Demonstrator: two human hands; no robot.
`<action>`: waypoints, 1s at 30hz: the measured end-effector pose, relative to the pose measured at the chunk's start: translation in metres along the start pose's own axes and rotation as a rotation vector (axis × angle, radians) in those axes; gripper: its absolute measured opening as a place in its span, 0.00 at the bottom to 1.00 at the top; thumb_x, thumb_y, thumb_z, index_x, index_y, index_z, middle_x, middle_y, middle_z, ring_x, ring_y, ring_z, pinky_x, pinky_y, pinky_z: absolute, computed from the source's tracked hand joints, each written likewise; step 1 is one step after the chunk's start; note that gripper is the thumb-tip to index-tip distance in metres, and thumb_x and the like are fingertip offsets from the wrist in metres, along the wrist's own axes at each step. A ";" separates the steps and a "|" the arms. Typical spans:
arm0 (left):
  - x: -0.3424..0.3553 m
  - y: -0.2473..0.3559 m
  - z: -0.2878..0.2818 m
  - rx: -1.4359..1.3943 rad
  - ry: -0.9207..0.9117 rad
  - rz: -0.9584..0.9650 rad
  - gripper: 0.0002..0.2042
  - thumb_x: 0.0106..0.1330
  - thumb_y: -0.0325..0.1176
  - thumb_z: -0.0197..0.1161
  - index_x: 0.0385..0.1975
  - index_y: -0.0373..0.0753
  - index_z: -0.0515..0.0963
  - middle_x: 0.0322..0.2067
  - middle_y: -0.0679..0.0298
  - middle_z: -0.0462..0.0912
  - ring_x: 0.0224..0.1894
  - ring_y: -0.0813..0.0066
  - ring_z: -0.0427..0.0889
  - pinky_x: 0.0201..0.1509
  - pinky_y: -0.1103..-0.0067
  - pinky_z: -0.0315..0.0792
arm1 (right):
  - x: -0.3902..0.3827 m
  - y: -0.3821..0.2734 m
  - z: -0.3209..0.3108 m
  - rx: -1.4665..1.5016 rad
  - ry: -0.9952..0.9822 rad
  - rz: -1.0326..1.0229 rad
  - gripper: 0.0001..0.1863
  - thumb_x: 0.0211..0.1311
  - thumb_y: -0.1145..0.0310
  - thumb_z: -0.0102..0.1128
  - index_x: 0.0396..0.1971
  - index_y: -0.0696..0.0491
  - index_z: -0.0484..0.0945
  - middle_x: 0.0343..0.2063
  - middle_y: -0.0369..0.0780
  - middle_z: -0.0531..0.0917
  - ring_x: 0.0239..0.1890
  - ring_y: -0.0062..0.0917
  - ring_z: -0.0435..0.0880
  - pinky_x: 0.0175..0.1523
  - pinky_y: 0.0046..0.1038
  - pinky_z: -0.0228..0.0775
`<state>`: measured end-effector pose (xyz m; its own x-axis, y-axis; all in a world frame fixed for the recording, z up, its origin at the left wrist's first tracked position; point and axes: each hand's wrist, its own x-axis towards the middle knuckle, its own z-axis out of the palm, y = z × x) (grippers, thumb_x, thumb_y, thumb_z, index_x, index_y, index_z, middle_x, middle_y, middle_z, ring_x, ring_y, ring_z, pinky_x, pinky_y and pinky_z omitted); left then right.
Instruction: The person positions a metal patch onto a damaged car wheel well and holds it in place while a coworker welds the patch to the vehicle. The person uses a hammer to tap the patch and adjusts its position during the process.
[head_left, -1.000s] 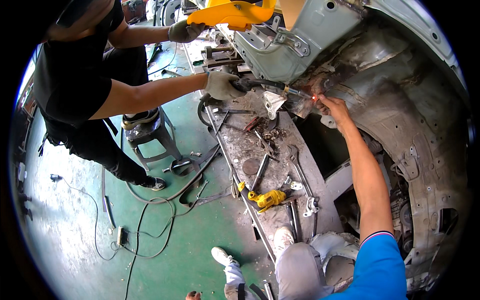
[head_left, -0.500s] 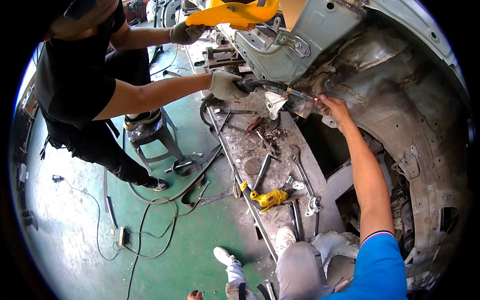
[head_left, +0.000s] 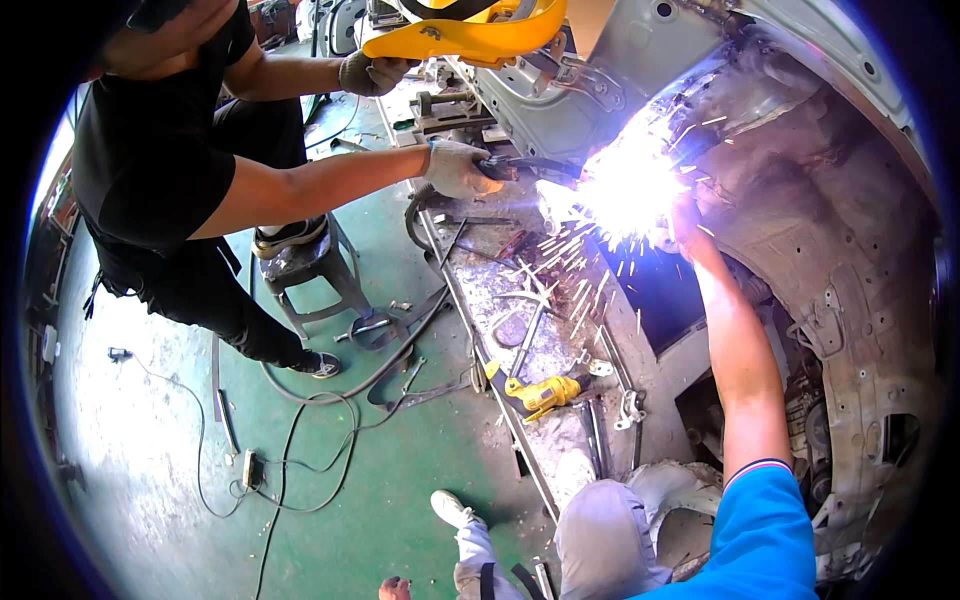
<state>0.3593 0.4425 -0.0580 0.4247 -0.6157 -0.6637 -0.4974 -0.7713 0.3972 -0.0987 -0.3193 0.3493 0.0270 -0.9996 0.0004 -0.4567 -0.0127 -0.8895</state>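
My right hand (head_left: 686,226) reaches up to the car body, beside a blinding white welding arc (head_left: 630,195). Glare swallows its fingertips; they are closed in a pinch, and what they hold is washed out. Only a bit of my left hand (head_left: 394,589) shows at the lower edge, far from the bench; its finger pose is unclear. A co-worker's gloved hand (head_left: 458,170) grips a welding torch (head_left: 500,171) pointed into the arc from the left. The co-worker's other gloved hand (head_left: 372,73) holds up a yellow welding mask (head_left: 465,38).
Sparks fall over the bench (head_left: 640,345), which carries a yellow power tool (head_left: 545,396), pliers, an adjustable wrench and loose metal parts. The bare car body (head_left: 780,230) fills the right side. A stool (head_left: 315,275) and cables (head_left: 290,430) are on the green floor.
The welding arc has flared up at the torch tip, throwing sparks down over the bench. The co-worker's yellow mask has shifted slightly left. My right hand stays in nearly the same place.
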 end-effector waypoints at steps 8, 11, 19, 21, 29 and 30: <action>0.013 -0.026 0.019 -0.040 0.009 0.037 0.17 0.63 0.37 0.62 0.49 0.35 0.81 0.44 0.49 0.85 0.45 0.53 0.83 0.51 0.66 0.76 | 0.005 0.014 -0.013 -0.041 -0.057 0.087 0.18 0.69 0.53 0.58 0.46 0.53 0.80 0.35 0.31 0.82 0.35 0.15 0.77 0.39 0.23 0.70; 0.018 -0.029 0.019 -0.227 0.010 -0.052 0.19 0.61 0.36 0.64 0.51 0.34 0.80 0.45 0.51 0.85 0.46 0.60 0.84 0.52 0.69 0.76 | 0.007 0.006 -0.018 -0.033 -0.085 0.077 0.18 0.69 0.53 0.58 0.46 0.52 0.80 0.34 0.31 0.81 0.35 0.15 0.77 0.38 0.23 0.70; -0.002 0.036 -0.014 -0.614 -0.072 -0.184 0.20 0.66 0.36 0.62 0.54 0.32 0.77 0.40 0.57 0.84 0.38 0.72 0.81 0.43 0.73 0.76 | -0.100 0.079 -0.085 0.460 0.191 0.276 0.18 0.69 0.52 0.57 0.45 0.52 0.81 0.35 0.35 0.82 0.42 0.23 0.81 0.46 0.29 0.75; 0.002 0.005 0.022 -0.785 -0.039 -0.185 0.20 0.67 0.35 0.61 0.56 0.33 0.75 0.33 0.61 0.82 0.29 0.75 0.77 0.33 0.77 0.74 | -0.235 0.156 -0.101 -0.153 0.141 0.600 0.23 0.61 0.47 0.61 0.45 0.51 0.82 0.41 0.38 0.82 0.46 0.28 0.81 0.50 0.32 0.74; -0.001 -0.001 0.036 -0.546 -0.176 -0.214 0.21 0.68 0.37 0.59 0.58 0.32 0.73 0.33 0.58 0.83 0.30 0.73 0.80 0.32 0.75 0.75 | -0.432 0.139 -0.032 -1.151 -0.552 0.983 0.29 0.59 0.41 0.58 0.46 0.51 0.84 0.51 0.47 0.82 0.54 0.39 0.81 0.56 0.41 0.73; 0.006 0.023 0.034 -0.572 -0.200 -0.200 0.21 0.68 0.37 0.59 0.57 0.32 0.73 0.34 0.58 0.83 0.30 0.72 0.80 0.33 0.74 0.76 | -0.424 0.135 -0.035 -1.049 -0.469 0.968 0.27 0.59 0.42 0.59 0.42 0.51 0.85 0.48 0.46 0.84 0.52 0.40 0.82 0.54 0.40 0.73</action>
<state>0.3246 0.4262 -0.0741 0.2910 -0.4511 -0.8437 0.0827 -0.8667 0.4920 -0.2028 0.1016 0.2445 -0.4681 -0.5356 -0.7029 -0.8704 0.4166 0.2622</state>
